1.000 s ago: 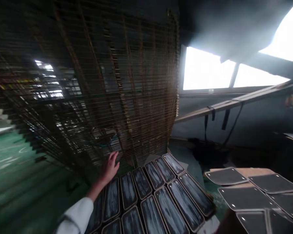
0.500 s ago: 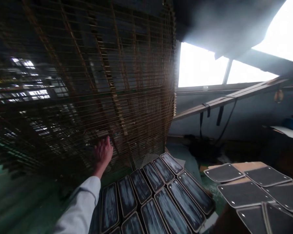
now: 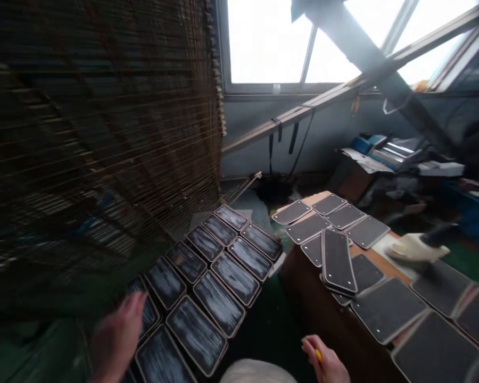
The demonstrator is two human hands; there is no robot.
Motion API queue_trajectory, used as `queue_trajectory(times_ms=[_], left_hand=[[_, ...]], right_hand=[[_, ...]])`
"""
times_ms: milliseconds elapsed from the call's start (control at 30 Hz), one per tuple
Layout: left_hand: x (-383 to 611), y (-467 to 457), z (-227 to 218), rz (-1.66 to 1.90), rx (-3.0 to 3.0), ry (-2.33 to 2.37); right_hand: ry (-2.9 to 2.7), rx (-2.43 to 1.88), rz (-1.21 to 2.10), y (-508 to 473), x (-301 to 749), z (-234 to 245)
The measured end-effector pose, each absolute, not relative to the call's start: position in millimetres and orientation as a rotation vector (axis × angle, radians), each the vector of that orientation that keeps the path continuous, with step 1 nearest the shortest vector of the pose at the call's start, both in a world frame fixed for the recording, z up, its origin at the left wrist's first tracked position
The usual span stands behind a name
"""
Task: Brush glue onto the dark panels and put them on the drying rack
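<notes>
My left hand [image 3: 117, 340] hangs blurred at the lower left, just over the near end of a tray of dark rounded plates with white smears [image 3: 219, 268]. Its fingers look loosely apart and hold nothing I can see. My right hand [image 3: 327, 364] is at the bottom edge, closed around a small yellow object [image 3: 318, 355]. It sits beside the corner of a brown table [image 3: 303, 266] covered with grey rounded panels [image 3: 337, 260].
A tall rack of stacked wire trays [image 3: 104, 133] fills the left. A brush-like tool with a dark handle [image 3: 417, 247] lies on the table at the right. Cluttered papers and boxes [image 3: 387, 151] sit under bright windows. The floor is green.
The view has swung right and down. My left hand has come off the wire rack and dropped toward the tray of plates. My right hand has come into view.
</notes>
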State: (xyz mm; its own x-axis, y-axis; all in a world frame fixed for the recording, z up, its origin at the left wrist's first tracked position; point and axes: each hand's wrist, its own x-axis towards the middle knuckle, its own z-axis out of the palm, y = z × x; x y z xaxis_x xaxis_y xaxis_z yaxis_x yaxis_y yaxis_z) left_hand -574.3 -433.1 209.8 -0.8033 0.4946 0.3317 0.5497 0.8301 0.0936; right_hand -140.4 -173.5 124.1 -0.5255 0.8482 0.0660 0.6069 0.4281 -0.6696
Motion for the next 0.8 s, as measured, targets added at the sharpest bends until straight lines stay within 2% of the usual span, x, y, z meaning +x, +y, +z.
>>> queue_trajectory(times_ms=[167, 267, 500, 600, 667, 800], left_hand=[[-468.4, -415.0, 56.0, -1.436, -0.792, -3.006], [-447.9, -400.0, 3.1, -1.621, -0.674, -3.074], [-452.6, -394.4, -40.3, -1.641, -0.697, -3.157], [-457.0, -395.9, -53.9, -1.541, -0.776, -3.239], [-458.5, -393.5, -62.4, -1.319, -0.874, -3.370], [-454.4, -380.7, -70.9, -0.623, -1.117, -3.602]], right_hand=[[-2.282, -1.266, 0.806, -176.7, -139.8, 135.7], [-2.305, -1.275, 0.797, -178.6, -139.4, 141.9], [-2.251, -1.380, 0.772, -184.1, -121.1, 132.3], [-2.236, -1.401, 0.776, -186.4, -120.1, 129.4], [-2.219, -1.386, 0.770, -187.1, -123.3, 130.1], [-2.221, -1.343, 0.731, -186.2, -130.9, 132.4]])
